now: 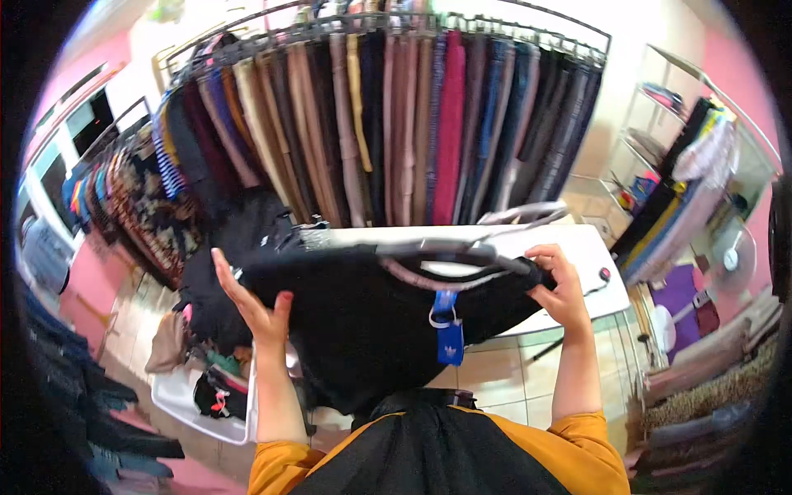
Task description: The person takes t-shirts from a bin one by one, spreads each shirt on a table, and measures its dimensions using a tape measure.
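Suspended between your two hands, a black garment [355, 330] spreads across the near side of the white table [587, 307], your landmark here; whether its far edge touches the tabletop cannot be told. Your right hand [563, 290], over the table's right half, has its thumb and fingers closed on one upper corner of the cloth, presumably because a grip at the end keeps the top edge stretched. Your left hand [262, 318], by the table's left end, is spread wide, fingers extended and thumb well apart in front of the cloth; such a pose would steady the corner rather than pinch it, though firm contact cannot be confirmed. Along the top runs a blurred dark hanger [450, 247], which likely gives the cloth its straight line. The blue tag [450, 345] hangs freely by a pale loop, facing you, on the near side of the table. Beyond the table, trousers [450, 132] hang side by side, an arrangement that probably leaves each pair easy to reach. Left of the table and nearer you, a white bin [183, 410] gathers loose clothes.
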`<state>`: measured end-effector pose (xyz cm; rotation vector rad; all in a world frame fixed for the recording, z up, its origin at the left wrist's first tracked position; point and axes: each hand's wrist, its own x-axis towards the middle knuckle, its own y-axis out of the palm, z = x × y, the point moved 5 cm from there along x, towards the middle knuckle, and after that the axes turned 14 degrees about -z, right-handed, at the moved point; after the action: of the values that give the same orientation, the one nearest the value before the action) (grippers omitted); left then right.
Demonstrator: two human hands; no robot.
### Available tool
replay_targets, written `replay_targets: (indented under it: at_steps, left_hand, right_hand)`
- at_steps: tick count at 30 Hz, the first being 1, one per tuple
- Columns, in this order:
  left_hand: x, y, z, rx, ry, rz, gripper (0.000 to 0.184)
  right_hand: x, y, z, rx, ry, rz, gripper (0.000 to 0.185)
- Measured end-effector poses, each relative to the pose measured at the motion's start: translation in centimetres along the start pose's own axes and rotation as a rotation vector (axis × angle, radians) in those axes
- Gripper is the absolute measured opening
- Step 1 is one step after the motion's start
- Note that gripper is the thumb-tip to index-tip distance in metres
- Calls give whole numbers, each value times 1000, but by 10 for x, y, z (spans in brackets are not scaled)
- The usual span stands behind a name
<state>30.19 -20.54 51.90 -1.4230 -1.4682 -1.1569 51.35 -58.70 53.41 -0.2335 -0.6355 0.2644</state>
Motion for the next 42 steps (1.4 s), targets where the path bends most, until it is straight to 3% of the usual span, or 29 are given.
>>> replay_targets:
  at_steps: [2,4,6,13,15,16,17,18,20,24,26,28,39,42]
  left_hand:
    - [-31,30,2,-124,-97,149,82]
    - [-44,65,-14,-280,-194,368,54]
    - [-69,92,-15,-264,-242,553,48]
    - [-114,207,8,-254,-269,635,35]
    - [-138,246,46,-121,-262,656,34]
    - [-155,263,66,13,-249,674,33]
    - [-179,275,84,147,-242,703,40]
    - [-197,284,93,429,-344,874,54]
    - [-260,285,106,588,-232,950,63]
    - [-340,267,77,458,-85,1328,72]
    - [-365,268,83,489,-181,1455,73]
    - [-364,273,84,540,-203,1355,74]
    - [-367,346,85,615,-167,1377,71]
    - [-378,335,66,740,-214,1261,68]
  right_hand:
    - [-4,-22,3,-65,-19,36,41]
    - [-6,-37,-16,-108,76,73,36]
    - [1,-47,-36,-217,24,56,35]
    - [91,-12,-138,-553,-39,15,27]
    - [127,16,-198,-644,-51,-51,27]
    - [139,33,-221,-867,-102,-76,33]
    - [139,45,-251,-939,-153,-127,38]
    - [133,58,-283,-1007,-204,-178,43]
    - [93,83,-347,-1071,-82,-160,51]
    - [-4,95,-416,-1056,284,84,54]
    - [-14,85,-425,-1051,281,63,54]
    - [-5,81,-428,-1049,230,65,53]
    - [60,53,-481,-912,258,142,55]
    - [84,-27,-464,-722,216,-74,55]
